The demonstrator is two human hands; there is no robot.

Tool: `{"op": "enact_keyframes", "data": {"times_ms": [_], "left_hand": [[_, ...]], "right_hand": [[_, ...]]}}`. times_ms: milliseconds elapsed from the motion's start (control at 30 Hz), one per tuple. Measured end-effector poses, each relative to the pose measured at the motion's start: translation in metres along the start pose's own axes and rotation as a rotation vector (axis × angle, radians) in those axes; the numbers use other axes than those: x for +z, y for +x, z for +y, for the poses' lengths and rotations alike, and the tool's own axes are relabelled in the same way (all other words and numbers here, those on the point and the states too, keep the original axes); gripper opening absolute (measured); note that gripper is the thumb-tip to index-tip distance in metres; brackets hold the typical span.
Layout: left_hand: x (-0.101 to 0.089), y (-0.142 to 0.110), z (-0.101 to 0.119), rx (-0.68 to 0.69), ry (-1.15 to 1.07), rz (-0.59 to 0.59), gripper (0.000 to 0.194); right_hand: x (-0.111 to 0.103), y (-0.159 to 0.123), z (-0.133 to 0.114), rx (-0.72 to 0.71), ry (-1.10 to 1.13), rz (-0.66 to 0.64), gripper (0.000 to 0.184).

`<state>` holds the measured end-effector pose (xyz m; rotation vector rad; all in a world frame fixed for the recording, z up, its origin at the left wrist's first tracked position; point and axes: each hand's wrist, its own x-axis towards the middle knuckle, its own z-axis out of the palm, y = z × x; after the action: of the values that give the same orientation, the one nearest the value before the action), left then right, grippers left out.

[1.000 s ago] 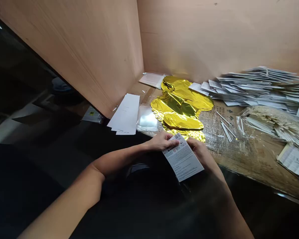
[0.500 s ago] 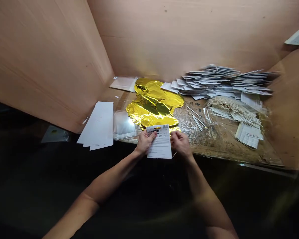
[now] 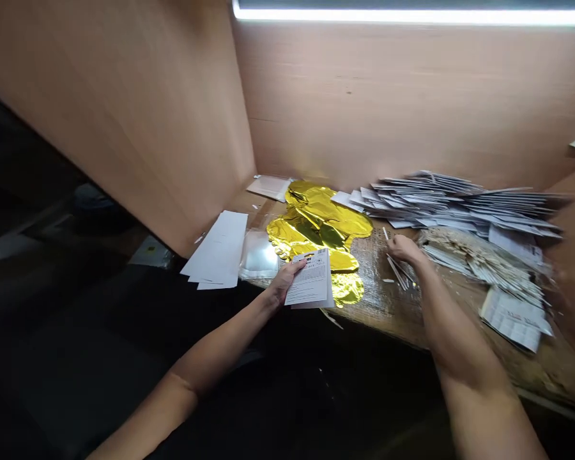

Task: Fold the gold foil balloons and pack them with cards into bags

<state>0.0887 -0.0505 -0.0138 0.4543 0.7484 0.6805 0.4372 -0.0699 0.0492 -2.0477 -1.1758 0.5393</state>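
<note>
My left hand (image 3: pixel 285 282) holds a white printed card (image 3: pixel 307 279) by its left edge, over the edge of a gold foil balloon (image 3: pixel 319 223). The card has barcode-style printing near its top. My right hand (image 3: pixel 404 250) is apart from the card and reaches down to several loose white sticks (image 3: pixel 397 271) on the table. One thin stick (image 3: pixel 386 234) shows just beyond its fingertips. Whether those fingers grip a stick is hidden.
Plywood walls (image 3: pixel 364 108) stand behind and to the left. A pile of printed cards (image 3: pixel 460 204) and a clear bag of white sticks (image 3: pixel 474 262) lie to the right, with printed sheets (image 3: pixel 512 319). White paper (image 3: pixel 218 249) and a clear plastic sleeve (image 3: pixel 257 255) lie left.
My right hand has let go of the card and moved right to the loose sticks. My left hand still holds the card. The view has shifted upward, showing a bright strip along the top.
</note>
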Motion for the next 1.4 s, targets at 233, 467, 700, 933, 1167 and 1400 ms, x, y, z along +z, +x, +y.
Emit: {"op": "enact_keyframes", "data": {"times_ms": [233,467,700,933,1167,1400], "left_hand": [[-0.001,-0.009,0.002,0.249,0.004,0.043,0.035],[-0.01,-0.013,-0.023,0.288,0.128,-0.07,0.048],[-0.042,-0.004,-0.004,0.503,0.591,-0.037,0.045],[-0.121,-0.006,0.164,0.552,0.889,0.681,0.056],[-0.147,-0.033,0.187,0.5,0.784,0.595,0.035],[-0.15,-0.008,0.215,0.438,0.825,0.482,0.028]], "right_hand": [[0.096,-0.128,-0.043,0.011,0.597,-0.451,0.045],[0.135,-0.166,-0.052,0.152,0.811,-0.317,0.056],[0.148,-0.202,-0.045,0.252,0.713,-0.438,0.064],[0.133,-0.215,-0.035,0.262,0.62,-0.413,0.059],[0.138,-0.217,-0.025,0.297,0.669,-0.407,0.06],[0.139,-0.218,-0.018,0.372,0.723,-0.36,0.072]]}}
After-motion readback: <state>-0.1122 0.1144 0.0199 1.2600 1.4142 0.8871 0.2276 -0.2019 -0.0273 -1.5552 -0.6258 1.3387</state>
